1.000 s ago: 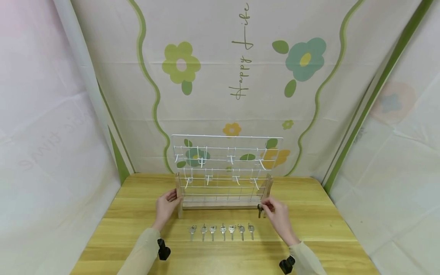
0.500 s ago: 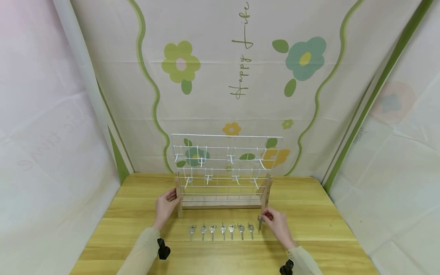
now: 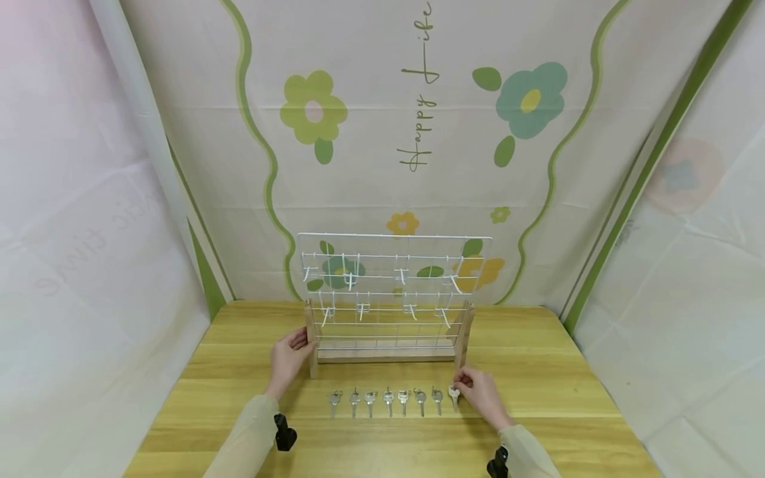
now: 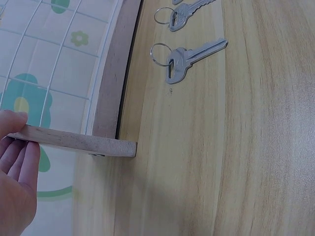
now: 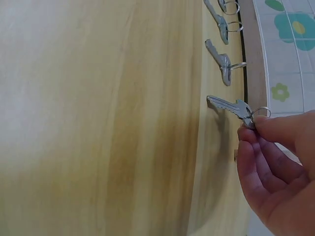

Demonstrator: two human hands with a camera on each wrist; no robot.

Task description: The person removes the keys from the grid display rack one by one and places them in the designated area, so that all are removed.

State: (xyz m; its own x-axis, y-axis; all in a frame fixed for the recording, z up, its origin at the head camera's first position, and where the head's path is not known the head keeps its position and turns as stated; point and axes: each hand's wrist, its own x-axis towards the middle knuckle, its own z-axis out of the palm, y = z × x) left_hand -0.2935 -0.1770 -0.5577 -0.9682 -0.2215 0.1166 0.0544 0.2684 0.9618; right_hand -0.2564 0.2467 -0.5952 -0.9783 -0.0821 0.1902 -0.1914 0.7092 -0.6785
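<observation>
My right hand [image 3: 480, 394] pinches a silver key [image 5: 231, 106] by its head, beside its small ring, between thumb and forefinger. The key's blade points toward the front, just over the table at the right end of a row of keys [image 3: 388, 400]. Fingers of my left hand [image 3: 287, 362] grip the left wooden upright [image 4: 78, 141] of a white wire rack [image 3: 394, 279]. In the left wrist view the thumb lies on one face of that upright, fingers on the other. White hooks [image 3: 362, 311] hang on the rack's grid in two rows, with no keys on them.
The wooden table [image 3: 382, 448] carries the rack, whose wooden base bar [image 3: 385, 356] runs behind the keys. The rack's right upright [image 3: 463, 335] stands just behind my right hand. A flower-printed cloth [image 3: 370, 133] hangs behind and at both sides.
My right hand has come down and nearer from the rack's right upright, bringing the key to the row's right end. My left hand has kept its place on the rack.
</observation>
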